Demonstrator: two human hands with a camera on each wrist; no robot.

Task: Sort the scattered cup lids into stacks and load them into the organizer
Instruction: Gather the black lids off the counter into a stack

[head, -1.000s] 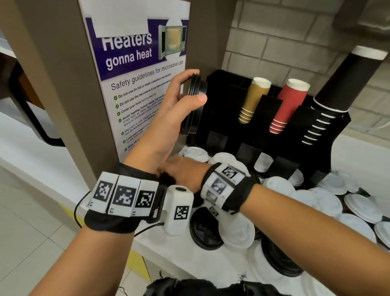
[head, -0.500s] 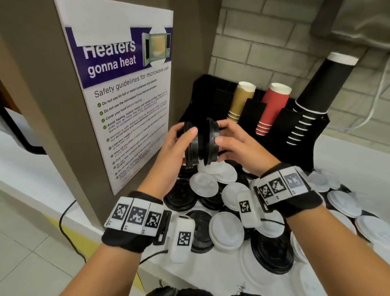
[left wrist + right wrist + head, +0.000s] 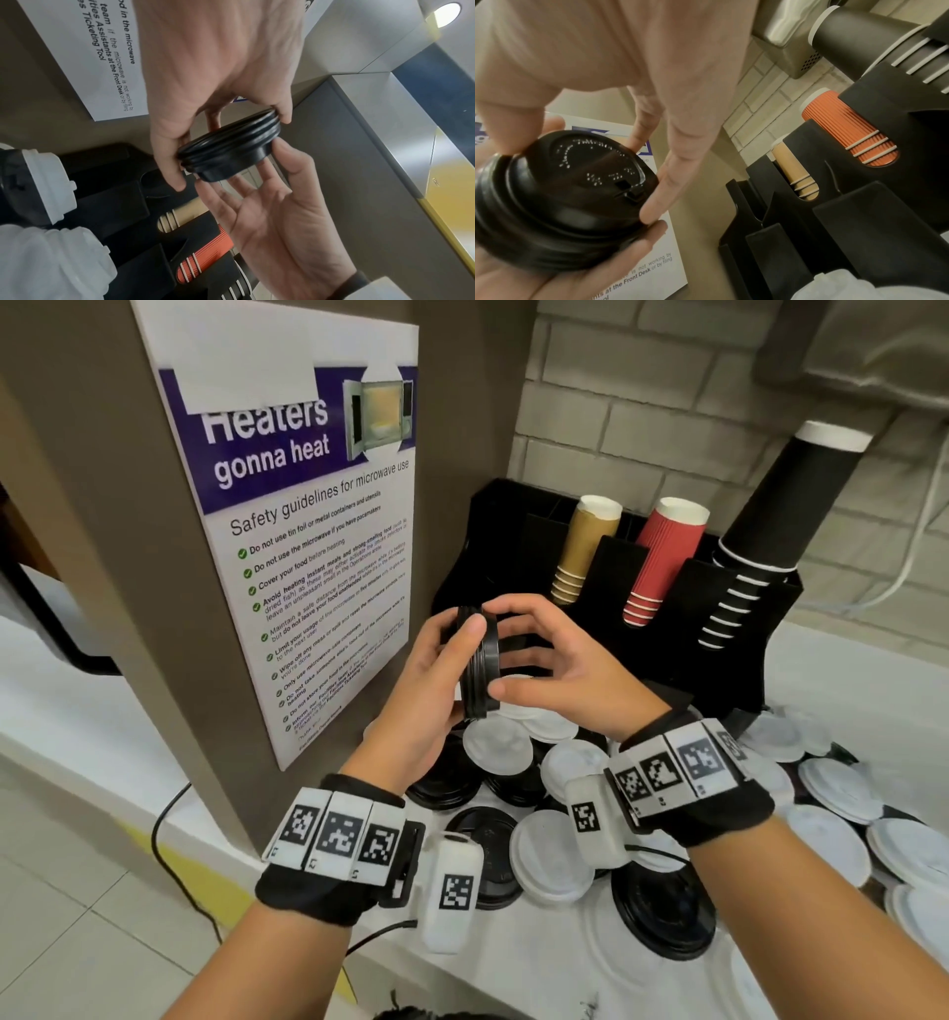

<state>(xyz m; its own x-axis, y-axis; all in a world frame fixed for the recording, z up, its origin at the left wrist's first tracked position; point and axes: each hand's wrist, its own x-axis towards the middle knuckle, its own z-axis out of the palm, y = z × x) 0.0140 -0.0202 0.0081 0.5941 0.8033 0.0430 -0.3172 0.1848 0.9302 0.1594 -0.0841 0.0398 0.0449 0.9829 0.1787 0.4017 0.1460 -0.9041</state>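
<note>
1. The table [image 3: 318, 875] is white and carries the whole mess: many white lids [image 3: 827, 845] and black lids [image 3: 662, 916] lie flat and mixed on it, some overlapping, so they are not sorted yet
2. The organizer [image 3: 667, 629] is black and stands at the back of the table against the brick wall. Its upper slots lean backward and hold sleeves of tan cups [image 3: 583, 546], red cups [image 3: 662, 562] and black cups [image 3: 770, 505]; I think the slope keeps the sleeves from sliding out. The low front compartments look like the places for lid stacks, and I cannot tell how full they are
3. A poster [image 3: 308, 546] about microwave safety hangs on the brown panel at the left, just beside the organizer
4. The left hand [image 3: 426, 695] holds the small stack of black lids [image 3: 478, 662] on its edge, above the scattered lids and in front of the organizer. Thumb on one side and fingers on the other are curled round the rims, moderately closed. Held upright like this, the stack can probably go sideways into a compartment
5. The right hand [image 3: 560, 675] is half open, fingers spread; its fingertips [image 3: 652, 211] touch the raised top of the outer lid, it seems to press it so that the lids nest together evenly
</note>
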